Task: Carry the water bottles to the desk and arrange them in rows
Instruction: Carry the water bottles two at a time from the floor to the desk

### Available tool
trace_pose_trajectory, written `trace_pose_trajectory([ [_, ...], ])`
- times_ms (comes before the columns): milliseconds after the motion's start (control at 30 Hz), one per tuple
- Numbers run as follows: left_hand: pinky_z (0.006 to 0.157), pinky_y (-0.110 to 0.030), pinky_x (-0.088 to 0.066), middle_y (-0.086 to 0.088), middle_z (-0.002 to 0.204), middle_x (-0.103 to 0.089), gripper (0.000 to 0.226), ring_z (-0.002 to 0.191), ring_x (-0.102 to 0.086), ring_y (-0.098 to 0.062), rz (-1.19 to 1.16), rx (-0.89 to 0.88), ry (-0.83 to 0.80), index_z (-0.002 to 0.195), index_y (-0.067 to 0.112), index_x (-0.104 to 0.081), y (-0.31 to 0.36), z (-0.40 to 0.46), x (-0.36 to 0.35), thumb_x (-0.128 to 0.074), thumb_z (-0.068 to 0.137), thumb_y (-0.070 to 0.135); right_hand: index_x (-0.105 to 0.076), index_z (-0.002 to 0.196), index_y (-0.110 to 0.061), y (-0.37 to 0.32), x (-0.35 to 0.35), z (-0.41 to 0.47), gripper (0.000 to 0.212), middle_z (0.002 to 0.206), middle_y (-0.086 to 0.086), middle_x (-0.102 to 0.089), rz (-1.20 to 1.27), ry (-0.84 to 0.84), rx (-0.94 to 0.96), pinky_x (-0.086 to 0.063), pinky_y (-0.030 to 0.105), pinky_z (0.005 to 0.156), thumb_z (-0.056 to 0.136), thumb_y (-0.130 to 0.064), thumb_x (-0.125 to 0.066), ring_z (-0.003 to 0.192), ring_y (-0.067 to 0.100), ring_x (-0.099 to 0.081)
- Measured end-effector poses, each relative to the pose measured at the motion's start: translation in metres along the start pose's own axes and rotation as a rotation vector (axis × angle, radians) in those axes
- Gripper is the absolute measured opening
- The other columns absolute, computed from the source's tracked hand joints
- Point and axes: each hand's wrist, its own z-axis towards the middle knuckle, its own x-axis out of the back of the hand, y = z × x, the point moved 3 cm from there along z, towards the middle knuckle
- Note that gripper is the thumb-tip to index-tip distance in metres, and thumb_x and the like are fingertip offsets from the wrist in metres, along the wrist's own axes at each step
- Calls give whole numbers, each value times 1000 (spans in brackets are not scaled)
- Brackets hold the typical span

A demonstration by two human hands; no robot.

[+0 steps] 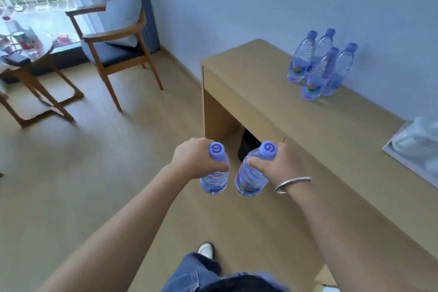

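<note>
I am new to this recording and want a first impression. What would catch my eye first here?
First, the two water bottles in the foreground, one gripped by the left hand, one by the right hand, carried upright. Next, the four bottles standing close together on the desk, by the wall.

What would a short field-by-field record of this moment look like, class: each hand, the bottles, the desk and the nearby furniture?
left hand: left hand grips the left bottle near its neck
right hand: right hand grips the right bottle; silver bangle on the wrist
bottles on desk: four bottles, upright, clustered near the wall
desk: light wood desk, on the person's right
white tray: white tray at the desk's right edge, contents blurred
chair: wooden armchair by the window
carried bottles: both in the air, short of the desk
</note>
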Motion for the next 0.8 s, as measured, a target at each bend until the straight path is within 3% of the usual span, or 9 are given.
trace_pose_trajectory([
  [133, 44, -21, -26, 8, 46, -39, 44, 45, -36, -11, 15, -126, -32, 48, 21, -35, 15, 60, 16, -68, 57, 49, -22, 43, -18, 2, 14, 36, 55, 42, -6, -18, -17, 137, -113, -21, 26, 42, 63, -31, -71, 46, 15, -18],
  [367, 47, -21, -35, 9, 57, -54, 38, 53, -48, -10, 13, -234, -132, 58, 23, -49, 33, 141, 13, -70, 58, 54, -25, 48, -16, 20, 21, 102, 47, 48, -4, -21, -49, 167, -229, -23, 26, 44, 65, -31, -67, 51, 16, -20],
  [633, 48, -24, -32, 8, 54, -47, 38, 52, -41, -12, 52, -282, -151, 58, 22, -44, 73, 255, 20, -68, 55, 52, -30, 47, -14, 31, 43, 230, 48, 48, -2, -27, -10, 198, -242, -26, 27, 43, 63, -39, -67, 49, 18, -27],
  [800, 58, -28, -46, 6, 73, -63, 40, 69, -57, -16, 99, -334, -136, 82, 24, -61, 101, 331, 34, -66, 56, 54, -31, 49, -15, 30, 62, 320, 46, 52, 1, -33, 5, 196, -187, -26, 29, 46, 66, -35, -69, 53, 22, -34],
])
